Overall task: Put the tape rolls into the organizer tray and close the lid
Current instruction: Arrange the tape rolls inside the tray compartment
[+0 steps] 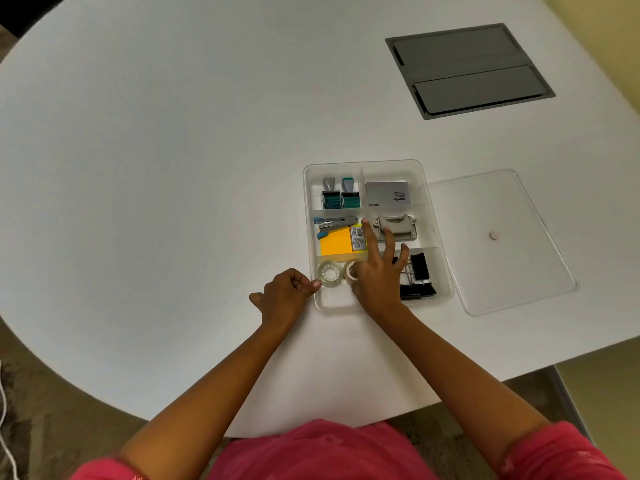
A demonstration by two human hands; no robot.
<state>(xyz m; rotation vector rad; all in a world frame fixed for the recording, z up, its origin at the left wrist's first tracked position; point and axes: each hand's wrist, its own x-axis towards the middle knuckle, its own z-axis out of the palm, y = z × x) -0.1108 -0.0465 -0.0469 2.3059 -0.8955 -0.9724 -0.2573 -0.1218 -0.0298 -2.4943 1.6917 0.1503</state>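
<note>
A clear organizer tray [425,174] sits on the white table. Two clear tape rolls lie in its near-left compartment: one tape roll [329,272] fully visible, the other tape roll [351,270] partly under my right hand [377,275]. That hand rests over the tray with fingers spread, its thumb and a finger at the second roll; whether it grips the roll I cannot tell. My left hand [285,296] is curled in a loose fist at the tray's near-left edge, thumb tip touching the rim. The clear lid [498,244] lies flat on the table, right of the tray.
The tray's other compartments hold two stamps [341,197], a grey box [388,194], a stapler [337,225], yellow sticky notes [336,245], a hole punch [394,226] and black binder clips [417,278]. A grey cable hatch [467,71] is set into the table at far right.
</note>
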